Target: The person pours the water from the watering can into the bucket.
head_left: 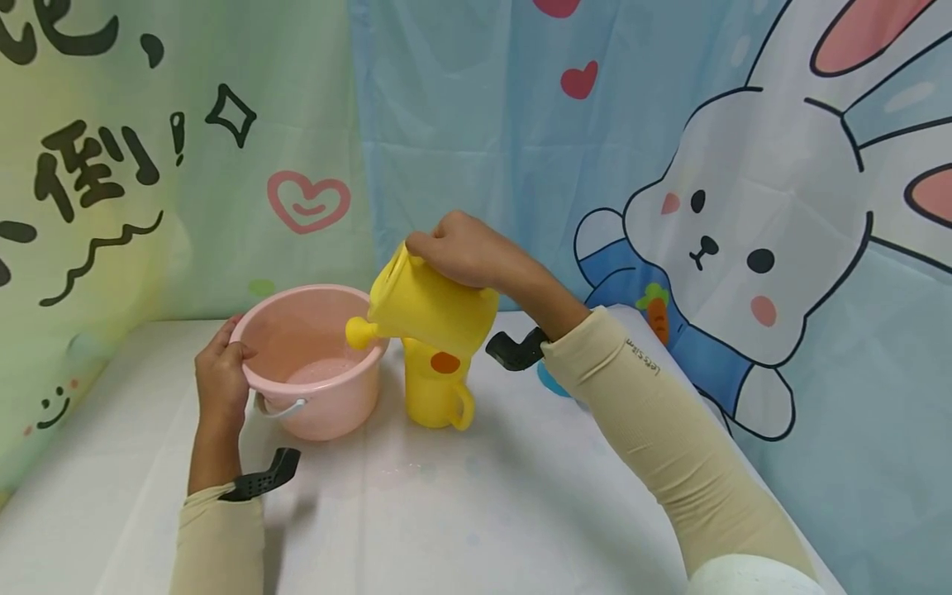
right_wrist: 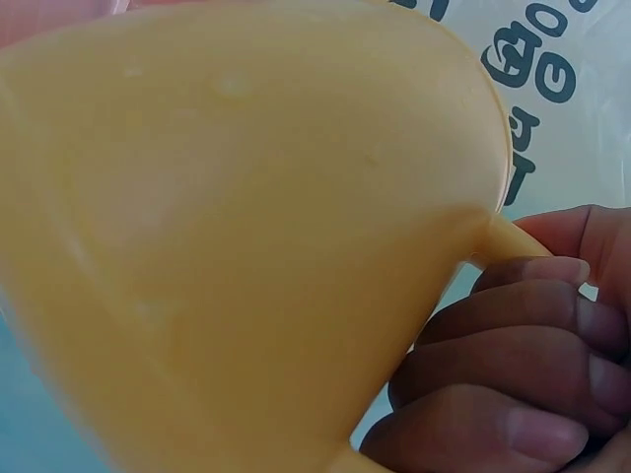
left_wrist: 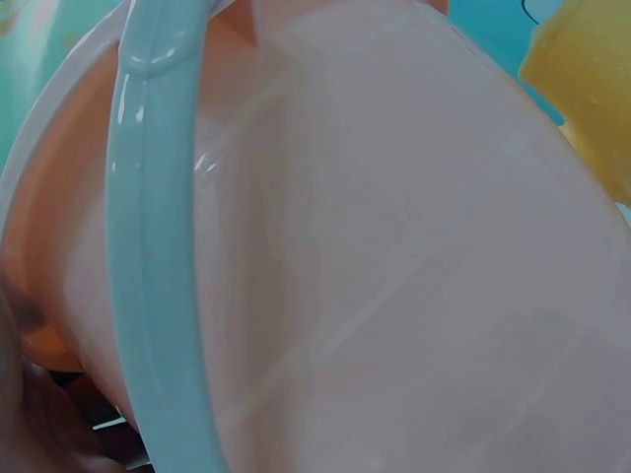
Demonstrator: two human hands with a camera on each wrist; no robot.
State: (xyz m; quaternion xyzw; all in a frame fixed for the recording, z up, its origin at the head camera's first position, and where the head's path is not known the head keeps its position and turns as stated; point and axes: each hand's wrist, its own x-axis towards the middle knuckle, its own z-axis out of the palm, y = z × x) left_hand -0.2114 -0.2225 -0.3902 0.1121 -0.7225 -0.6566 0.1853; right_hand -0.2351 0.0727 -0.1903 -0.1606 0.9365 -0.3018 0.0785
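Note:
A pink bucket (head_left: 330,411) stands on the white-covered table, leaning slightly. My left hand (head_left: 221,368) grips its rim on the left side, thumb over the edge. In the left wrist view the bucket's wall (left_wrist: 394,246) and pale handle (left_wrist: 158,246) fill most of the picture. My right hand (head_left: 472,248) holds a yellow watering can (head_left: 435,310) by its handle, tipped so the round spout head hangs over the bucket's right rim. In the right wrist view the fingers (right_wrist: 493,365) curl round that handle. No stream of water can be made out.
Behind the tipped can stands a yellow cup (head_left: 426,401) with a side handle and an orange spot, close to the bucket's right side. A blue object (head_left: 550,380) is partly hidden by the right forearm. Small wet drops (head_left: 405,469) lie on the tabletop. A printed cloth (head_left: 461,124) hangs behind.

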